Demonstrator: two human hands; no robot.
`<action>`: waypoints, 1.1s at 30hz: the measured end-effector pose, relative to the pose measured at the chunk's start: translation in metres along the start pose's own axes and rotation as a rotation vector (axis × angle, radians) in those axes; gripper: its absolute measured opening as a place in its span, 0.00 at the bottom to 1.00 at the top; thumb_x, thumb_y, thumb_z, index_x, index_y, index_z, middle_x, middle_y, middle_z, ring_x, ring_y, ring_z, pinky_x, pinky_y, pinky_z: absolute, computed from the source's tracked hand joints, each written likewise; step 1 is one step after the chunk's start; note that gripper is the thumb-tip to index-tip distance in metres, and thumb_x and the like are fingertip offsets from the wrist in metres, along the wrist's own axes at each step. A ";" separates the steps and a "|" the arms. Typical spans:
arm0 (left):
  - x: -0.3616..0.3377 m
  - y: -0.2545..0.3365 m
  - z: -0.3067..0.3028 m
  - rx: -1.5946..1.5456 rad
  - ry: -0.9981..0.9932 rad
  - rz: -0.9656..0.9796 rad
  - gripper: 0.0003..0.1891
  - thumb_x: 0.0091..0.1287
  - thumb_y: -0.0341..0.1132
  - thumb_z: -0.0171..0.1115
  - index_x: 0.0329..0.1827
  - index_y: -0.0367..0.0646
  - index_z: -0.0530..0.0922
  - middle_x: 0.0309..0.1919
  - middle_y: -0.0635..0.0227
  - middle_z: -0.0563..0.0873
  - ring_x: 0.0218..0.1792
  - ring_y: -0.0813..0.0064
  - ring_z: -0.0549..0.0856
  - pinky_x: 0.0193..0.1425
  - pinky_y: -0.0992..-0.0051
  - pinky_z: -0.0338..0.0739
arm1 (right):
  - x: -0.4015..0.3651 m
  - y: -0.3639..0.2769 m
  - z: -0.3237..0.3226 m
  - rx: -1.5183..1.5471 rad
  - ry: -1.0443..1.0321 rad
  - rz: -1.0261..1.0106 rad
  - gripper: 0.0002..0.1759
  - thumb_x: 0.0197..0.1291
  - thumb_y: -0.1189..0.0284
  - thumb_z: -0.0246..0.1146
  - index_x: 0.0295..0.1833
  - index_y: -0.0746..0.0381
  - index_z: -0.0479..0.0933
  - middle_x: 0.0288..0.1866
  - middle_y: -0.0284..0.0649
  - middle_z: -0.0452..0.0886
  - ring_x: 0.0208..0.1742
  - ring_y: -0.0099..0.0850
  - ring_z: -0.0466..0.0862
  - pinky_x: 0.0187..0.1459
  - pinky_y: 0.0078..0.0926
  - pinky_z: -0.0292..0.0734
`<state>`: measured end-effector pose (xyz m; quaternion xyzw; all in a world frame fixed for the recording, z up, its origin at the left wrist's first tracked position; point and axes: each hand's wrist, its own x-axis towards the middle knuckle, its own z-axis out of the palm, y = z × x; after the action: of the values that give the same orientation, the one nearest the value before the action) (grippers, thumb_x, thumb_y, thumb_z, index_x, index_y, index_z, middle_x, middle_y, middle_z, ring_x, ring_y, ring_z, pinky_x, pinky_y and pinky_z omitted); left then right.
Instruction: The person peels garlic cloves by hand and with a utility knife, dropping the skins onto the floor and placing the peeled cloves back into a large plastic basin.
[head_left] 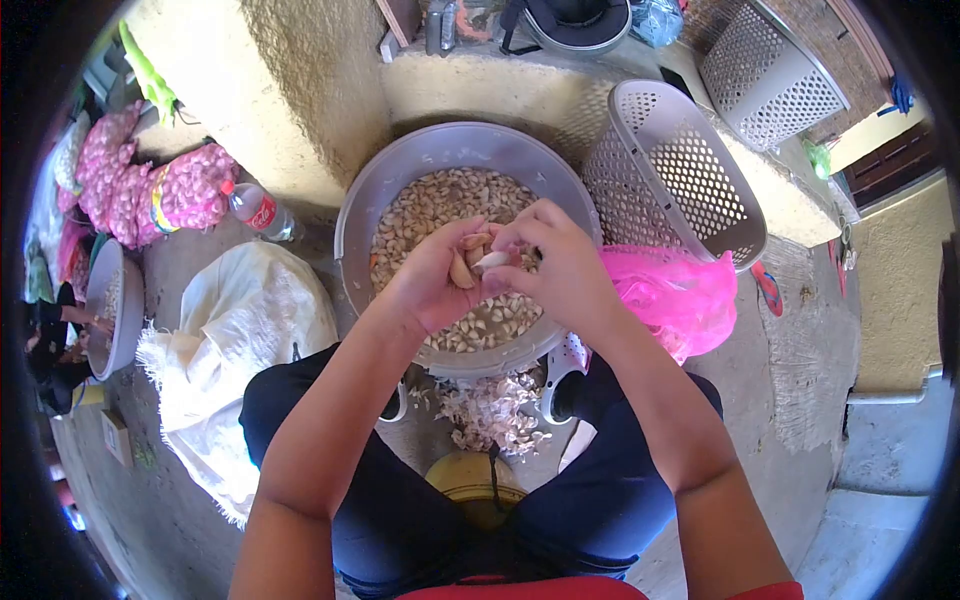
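Above a wide grey tub [355, 235], my two hands meet close together. In the cupped palm of my left hand [432, 275] lie several garlic cloves [462, 270] with brownish skin. The fingers of my right hand [560, 265] are bent in a pinch at a pale garlic clove [492, 260], right beside the left fingers. Its fingertips are partly hidden. Below, the tub holds many garlic cloves [450, 195] in cloudy water. On the floor between my feet is a heap of garlic skins [495, 412].
A perforated plastic basket [640, 150] and pink mesh bag [680, 300] stand right of the tub. Left are a white sack [250, 330], a bottle [262, 212] and pink net sacks [190, 190]. Another person's hand [103, 325] reaches into a basin [125, 310] at far left.
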<state>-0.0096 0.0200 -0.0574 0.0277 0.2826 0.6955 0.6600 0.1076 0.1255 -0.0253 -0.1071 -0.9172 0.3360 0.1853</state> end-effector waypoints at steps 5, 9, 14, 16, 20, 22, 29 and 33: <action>-0.001 0.001 0.001 0.024 0.052 0.012 0.11 0.64 0.38 0.48 0.42 0.41 0.72 0.32 0.68 0.79 0.32 0.75 0.80 0.35 0.76 0.78 | 0.004 0.002 -0.004 0.307 0.116 0.231 0.11 0.46 0.70 0.66 0.35 0.63 0.77 0.28 0.36 0.76 0.31 0.26 0.76 0.37 0.23 0.71; -0.003 0.003 0.004 0.203 0.058 0.087 0.09 0.61 0.36 0.53 0.40 0.42 0.73 0.31 0.71 0.77 0.33 0.80 0.77 0.38 0.75 0.75 | 0.008 0.007 -0.009 0.467 0.108 0.371 0.14 0.50 0.68 0.65 0.40 0.64 0.77 0.28 0.34 0.77 0.29 0.21 0.75 0.33 0.21 0.71; -0.007 0.008 0.009 0.371 0.154 0.227 0.09 0.59 0.34 0.56 0.41 0.42 0.74 0.29 0.72 0.78 0.29 0.81 0.77 0.35 0.77 0.73 | 0.008 0.007 -0.010 0.623 0.069 0.531 0.14 0.51 0.67 0.64 0.41 0.65 0.77 0.28 0.33 0.77 0.18 0.16 0.70 0.19 0.16 0.65; -0.008 0.010 0.011 0.452 0.175 0.239 0.09 0.58 0.32 0.58 0.40 0.41 0.75 0.29 0.72 0.78 0.28 0.82 0.76 0.32 0.79 0.73 | 0.008 0.010 -0.008 0.680 0.078 0.543 0.14 0.51 0.67 0.64 0.41 0.65 0.77 0.27 0.33 0.76 0.15 0.15 0.67 0.15 0.14 0.61; -0.007 0.010 0.010 0.736 0.159 0.365 0.08 0.56 0.29 0.60 0.38 0.39 0.77 0.26 0.72 0.78 0.25 0.85 0.75 0.26 0.83 0.71 | 0.008 0.014 -0.008 0.793 0.049 0.604 0.14 0.51 0.67 0.64 0.40 0.66 0.77 0.25 0.33 0.77 0.15 0.16 0.67 0.16 0.14 0.62; -0.007 0.009 0.011 0.822 0.200 0.384 0.08 0.56 0.29 0.60 0.37 0.38 0.77 0.25 0.72 0.78 0.23 0.86 0.75 0.22 0.85 0.69 | 0.008 0.014 -0.009 0.819 0.044 0.622 0.14 0.51 0.66 0.63 0.39 0.66 0.77 0.25 0.33 0.77 0.15 0.16 0.68 0.16 0.13 0.62; -0.008 0.008 0.011 0.944 0.236 0.366 0.07 0.55 0.31 0.61 0.35 0.38 0.79 0.23 0.72 0.78 0.22 0.88 0.75 0.17 0.86 0.67 | 0.007 0.015 -0.010 0.628 0.028 0.599 0.15 0.49 0.64 0.65 0.36 0.66 0.78 0.26 0.34 0.79 0.17 0.16 0.71 0.15 0.14 0.64; -0.007 0.004 0.010 1.342 0.267 0.688 0.06 0.54 0.30 0.62 0.33 0.39 0.80 0.22 0.69 0.79 0.24 0.82 0.77 0.25 0.81 0.70 | 0.007 0.013 -0.010 0.538 0.024 0.599 0.15 0.49 0.64 0.65 0.34 0.65 0.78 0.24 0.33 0.78 0.18 0.17 0.72 0.15 0.15 0.66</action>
<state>-0.0084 0.0175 -0.0449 0.4246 0.6973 0.5386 0.2083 0.1064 0.1433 -0.0251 -0.3214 -0.7223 0.6021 0.1113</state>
